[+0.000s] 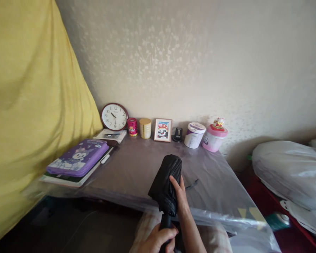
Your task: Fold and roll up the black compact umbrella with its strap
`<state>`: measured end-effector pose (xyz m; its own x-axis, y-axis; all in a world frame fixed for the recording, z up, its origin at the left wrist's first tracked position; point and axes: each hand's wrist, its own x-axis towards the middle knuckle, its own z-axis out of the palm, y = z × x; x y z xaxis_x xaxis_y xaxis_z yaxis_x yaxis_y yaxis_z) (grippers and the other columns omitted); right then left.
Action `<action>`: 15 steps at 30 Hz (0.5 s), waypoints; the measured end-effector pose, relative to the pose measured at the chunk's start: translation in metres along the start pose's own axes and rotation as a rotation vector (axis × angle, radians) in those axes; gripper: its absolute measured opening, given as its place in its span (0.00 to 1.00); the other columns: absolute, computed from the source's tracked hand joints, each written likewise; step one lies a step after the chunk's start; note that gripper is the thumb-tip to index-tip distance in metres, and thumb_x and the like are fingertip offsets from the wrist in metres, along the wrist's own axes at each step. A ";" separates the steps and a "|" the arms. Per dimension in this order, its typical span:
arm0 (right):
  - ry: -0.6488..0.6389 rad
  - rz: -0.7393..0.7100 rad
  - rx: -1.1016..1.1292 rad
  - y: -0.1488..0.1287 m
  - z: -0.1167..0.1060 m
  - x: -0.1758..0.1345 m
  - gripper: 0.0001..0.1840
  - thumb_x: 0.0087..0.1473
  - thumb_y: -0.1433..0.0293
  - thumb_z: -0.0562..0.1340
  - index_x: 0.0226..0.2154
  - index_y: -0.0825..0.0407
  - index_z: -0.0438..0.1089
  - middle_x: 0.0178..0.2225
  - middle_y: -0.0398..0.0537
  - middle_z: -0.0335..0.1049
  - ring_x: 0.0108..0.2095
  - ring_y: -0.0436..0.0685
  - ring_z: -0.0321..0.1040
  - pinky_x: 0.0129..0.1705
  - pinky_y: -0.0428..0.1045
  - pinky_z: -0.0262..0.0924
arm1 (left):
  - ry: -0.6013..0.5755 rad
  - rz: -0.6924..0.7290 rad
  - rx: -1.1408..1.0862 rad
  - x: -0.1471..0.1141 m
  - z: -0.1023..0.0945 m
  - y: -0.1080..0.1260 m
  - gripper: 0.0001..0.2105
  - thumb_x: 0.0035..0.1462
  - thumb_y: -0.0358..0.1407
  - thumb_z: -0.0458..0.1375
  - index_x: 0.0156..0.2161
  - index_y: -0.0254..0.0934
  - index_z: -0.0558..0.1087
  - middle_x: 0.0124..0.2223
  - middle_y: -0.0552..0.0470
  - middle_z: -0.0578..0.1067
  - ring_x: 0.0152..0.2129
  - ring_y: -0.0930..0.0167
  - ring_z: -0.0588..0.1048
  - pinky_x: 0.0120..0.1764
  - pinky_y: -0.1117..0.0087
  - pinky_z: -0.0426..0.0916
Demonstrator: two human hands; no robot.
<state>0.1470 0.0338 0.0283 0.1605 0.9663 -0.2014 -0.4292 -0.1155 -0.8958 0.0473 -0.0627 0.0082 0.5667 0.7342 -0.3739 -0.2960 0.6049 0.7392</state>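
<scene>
A folded black umbrella (167,184) is held over the front edge of the table, its top tilted away from me and slightly right. My left hand (160,239) is wrapped round its black handle at the bottom of the view. Higher up, my right hand (180,196) grips the right side of the gathered fabric, with the thumb lying along it and the other fingers mostly hidden behind. A thin dark strap (192,184) sticks out to the right of the fabric above the tabletop.
The table (126,165) has a clear plastic cover. Along the wall stand a clock (115,117), cans, a picture frame (163,130) and tubs (195,135). A purple case (77,158) lies on books at left. A yellow curtain (28,105) hangs left; a white bag (289,172) sits right.
</scene>
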 end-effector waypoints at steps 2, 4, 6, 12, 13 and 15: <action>0.034 -0.068 -0.071 0.006 -0.002 0.004 0.45 0.39 0.59 0.67 0.59 0.48 0.51 0.47 0.46 0.68 0.46 0.59 0.66 0.48 0.52 0.61 | 0.085 0.015 0.140 -0.001 0.002 0.002 0.13 0.47 0.45 0.54 0.32 0.36 0.62 0.14 0.62 0.60 0.10 0.80 0.55 0.18 0.77 0.49; 0.052 -0.117 -0.120 0.010 -0.002 0.005 0.46 0.38 0.59 0.67 0.59 0.48 0.51 0.48 0.46 0.67 0.48 0.59 0.64 0.50 0.51 0.59 | 0.152 0.019 0.271 -0.002 0.006 0.004 0.10 0.48 0.42 0.52 0.30 0.37 0.61 0.13 0.61 0.60 0.09 0.79 0.56 0.17 0.77 0.51; 0.068 -0.127 -0.160 0.011 -0.001 0.005 0.48 0.38 0.59 0.67 0.60 0.48 0.49 0.49 0.46 0.66 0.50 0.59 0.62 0.51 0.51 0.57 | 0.223 0.004 0.371 -0.002 0.010 0.007 0.07 0.49 0.39 0.51 0.30 0.37 0.60 0.13 0.62 0.59 0.08 0.78 0.57 0.16 0.77 0.52; 0.127 -0.112 -0.261 0.009 0.004 0.000 0.50 0.38 0.58 0.67 0.61 0.47 0.46 0.51 0.46 0.63 0.51 0.58 0.61 0.53 0.51 0.54 | 0.433 -0.025 0.573 0.003 0.011 0.002 0.11 0.49 0.37 0.50 0.40 0.37 0.61 0.16 0.61 0.60 0.12 0.74 0.61 0.17 0.74 0.58; 0.129 -0.118 -0.252 0.010 0.004 0.000 0.50 0.38 0.58 0.67 0.60 0.47 0.46 0.50 0.46 0.64 0.50 0.58 0.62 0.52 0.50 0.56 | 0.471 0.015 0.626 0.003 0.009 0.001 0.13 0.49 0.37 0.50 0.41 0.37 0.62 0.19 0.58 0.64 0.15 0.72 0.65 0.20 0.72 0.62; 0.122 -0.124 -0.215 0.013 0.003 0.000 0.48 0.38 0.59 0.68 0.60 0.47 0.49 0.48 0.46 0.67 0.47 0.58 0.65 0.48 0.50 0.60 | 0.549 0.119 0.761 0.001 0.005 0.001 0.16 0.47 0.37 0.53 0.43 0.36 0.64 0.32 0.48 0.72 0.29 0.66 0.72 0.35 0.68 0.66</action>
<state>0.1389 0.0333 0.0182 0.3118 0.9426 -0.1193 -0.2033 -0.0565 -0.9775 0.0513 -0.0624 0.0113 0.0670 0.9378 -0.3405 0.3621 0.2952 0.8842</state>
